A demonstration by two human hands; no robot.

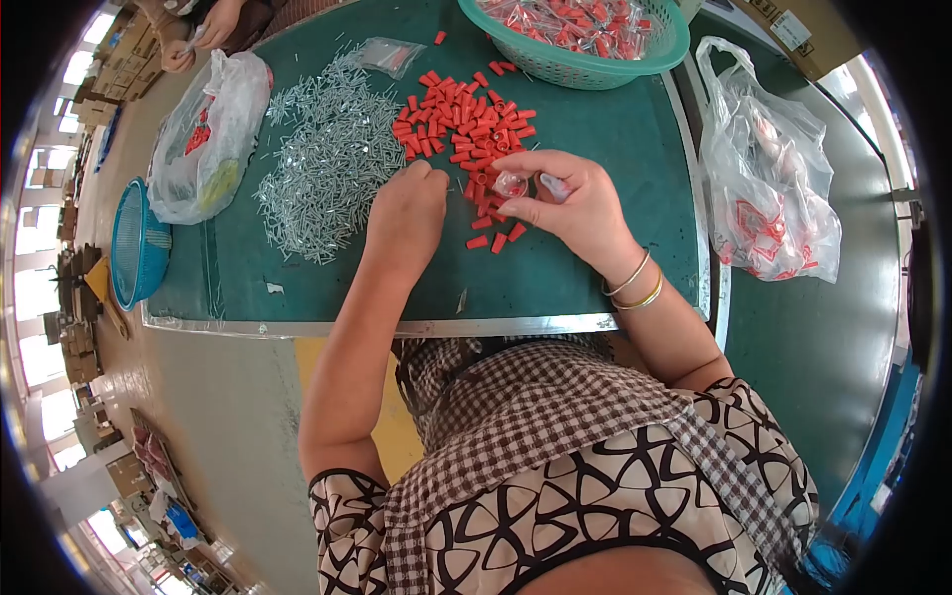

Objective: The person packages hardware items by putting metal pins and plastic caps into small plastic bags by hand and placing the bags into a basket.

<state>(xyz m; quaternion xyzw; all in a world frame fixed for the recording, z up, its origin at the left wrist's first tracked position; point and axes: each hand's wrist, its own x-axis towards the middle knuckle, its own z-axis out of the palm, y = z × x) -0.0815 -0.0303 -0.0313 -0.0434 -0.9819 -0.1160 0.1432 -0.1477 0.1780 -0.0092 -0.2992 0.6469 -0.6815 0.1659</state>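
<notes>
My right hand point(578, 203) is closed round a small clear plastic bag point(511, 185), whose mouth gapes between thumb and forefinger. Something red shows through the plastic. Fingers curled downward, my left hand point(409, 210) is closed between two heaps; whatever it may pinch is hidden. To its left spreads a big pile of silvery screws point(332, 159). Beyond and between my hands lies a heap of red tapered plugs point(466, 119), with a few loose ones by my right thumb.
On the green table point(595, 129), a green basket point(595, 71) of filled bags stands at the back right. A flat clear bag point(390, 57) lies behind the screws. Plastic bags flank the work at left point(223, 144) and right point(769, 188). Another person's hands point(198, 35) show at top left.
</notes>
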